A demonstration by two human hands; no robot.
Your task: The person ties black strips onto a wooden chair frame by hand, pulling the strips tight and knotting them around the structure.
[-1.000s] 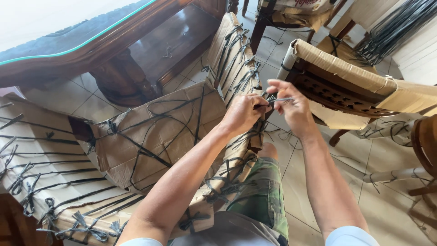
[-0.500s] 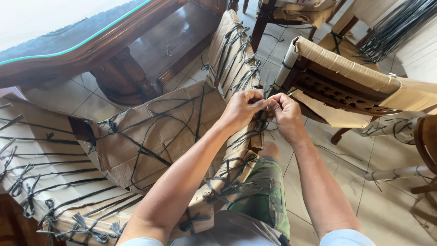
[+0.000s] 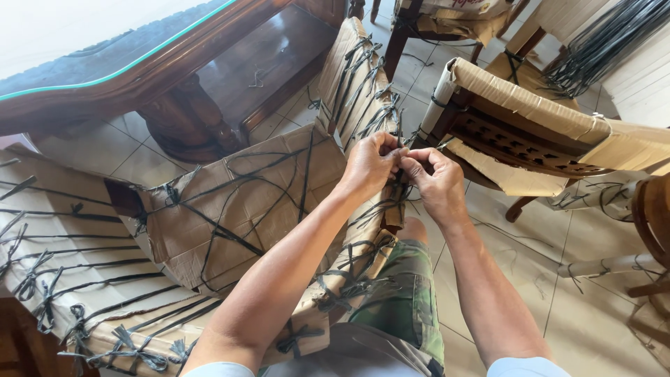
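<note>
A chair wrapped in brown cardboard (image 3: 244, 202) lies in front of me, bound with many black plastic straps (image 3: 363, 91). My left hand (image 3: 370, 164) and my right hand (image 3: 436, 181) meet at the wrapped armrest edge. Both pinch the same black strap (image 3: 399, 150) between fingers and thumbs, knuckles almost touching. The strap ends are mostly hidden by my fingers.
A dark wooden table with a glass top (image 3: 125, 77) stands at the upper left. Another cardboard-wrapped chair (image 3: 530, 119) is at the right, with a bundle of loose black straps (image 3: 600, 42) beyond it. My knee in camouflage shorts (image 3: 405, 300) is below, over a tiled floor (image 3: 579, 328).
My right hand has moved left toward my left hand, so the two now meet on the strap. The hands also sit slightly lower on the armrest.
</note>
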